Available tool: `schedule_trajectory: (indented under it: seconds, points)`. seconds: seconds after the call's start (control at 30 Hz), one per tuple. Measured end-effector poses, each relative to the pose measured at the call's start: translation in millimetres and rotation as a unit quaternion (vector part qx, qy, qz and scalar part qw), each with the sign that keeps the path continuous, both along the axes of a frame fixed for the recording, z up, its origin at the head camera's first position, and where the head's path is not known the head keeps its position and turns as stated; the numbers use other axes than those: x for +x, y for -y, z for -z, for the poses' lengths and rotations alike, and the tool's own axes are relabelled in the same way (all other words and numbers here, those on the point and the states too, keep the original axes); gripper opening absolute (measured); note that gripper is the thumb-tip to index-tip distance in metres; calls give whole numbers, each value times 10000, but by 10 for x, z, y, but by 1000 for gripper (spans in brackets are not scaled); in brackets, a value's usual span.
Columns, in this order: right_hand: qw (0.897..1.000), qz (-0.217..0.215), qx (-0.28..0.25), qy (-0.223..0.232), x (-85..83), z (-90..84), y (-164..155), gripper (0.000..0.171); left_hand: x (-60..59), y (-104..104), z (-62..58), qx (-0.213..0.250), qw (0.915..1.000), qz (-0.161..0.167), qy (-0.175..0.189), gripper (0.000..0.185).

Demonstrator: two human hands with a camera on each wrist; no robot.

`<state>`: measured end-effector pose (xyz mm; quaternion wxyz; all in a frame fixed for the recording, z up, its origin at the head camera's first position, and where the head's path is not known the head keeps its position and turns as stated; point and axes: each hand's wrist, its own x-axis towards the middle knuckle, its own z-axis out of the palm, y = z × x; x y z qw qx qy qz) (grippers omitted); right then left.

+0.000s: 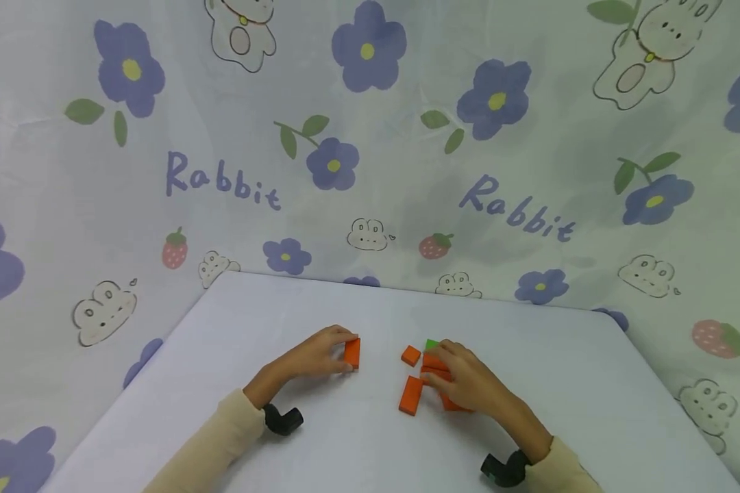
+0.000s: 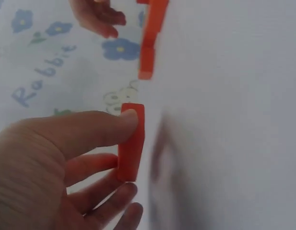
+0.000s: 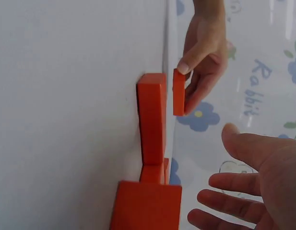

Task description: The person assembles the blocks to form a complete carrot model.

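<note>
My left hand [image 1: 313,354] pinches an orange rectangular block [image 1: 353,355] between thumb and fingers. In the left wrist view, the thumb lies on one face of this block [image 2: 131,151], which seems slightly off the white surface. Over a group of orange blocks [image 1: 435,363] to the right is my right hand [image 1: 469,380]. Its fingers [image 3: 234,182] look extended and hold nothing in the right wrist view. That hand partly hides the group, including a green block [image 1: 432,344] at its far edge.
A small orange block [image 1: 410,355] and a longer orange block [image 1: 411,396] lie left of the group. The white tabletop [image 1: 284,308] meets a patterned cloth [image 1: 395,178] at the back and sides. Black wrist devices [image 1: 284,420] sit at both cuffs.
</note>
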<state>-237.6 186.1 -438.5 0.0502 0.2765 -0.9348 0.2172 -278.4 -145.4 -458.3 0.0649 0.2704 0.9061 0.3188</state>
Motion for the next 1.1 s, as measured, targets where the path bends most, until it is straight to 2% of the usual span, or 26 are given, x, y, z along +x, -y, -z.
schedule_trajectory:
  seconds: [0.07,0.2,0.3,0.37,0.5,0.63,0.77,0.9,1.1]
  points:
    - [9998,-98,152,-53,11,37,46,42,3,16,94,99,9999,44,38,61]
    - [9958,-452,603,-525,36,131,117,47,29,10,244,278,9995,-43,-143,59]
    - [9902,-635,831,-923,56,189,153,52,59,4,300,383,9987,-145,-297,58]
    - [9886,-645,887,-1033,76,212,162,53,76,4,320,403,9986,-143,-324,58]
    - [9892,-572,907,-1000,112,247,175,55,94,21,346,334,9986,-84,-395,58]
    - [9881,-735,930,-979,122,262,216,64,121,87,378,212,9986,-196,-447,58]
    - [9889,-852,1021,-667,150,226,244,68,153,134,397,174,9985,-258,-458,59]
    - [9901,-668,1182,-364,172,155,215,67,121,83,382,281,9982,-144,-503,63]
    - [9909,-540,1188,-317,183,194,214,67,133,44,375,268,9984,-236,-443,62]
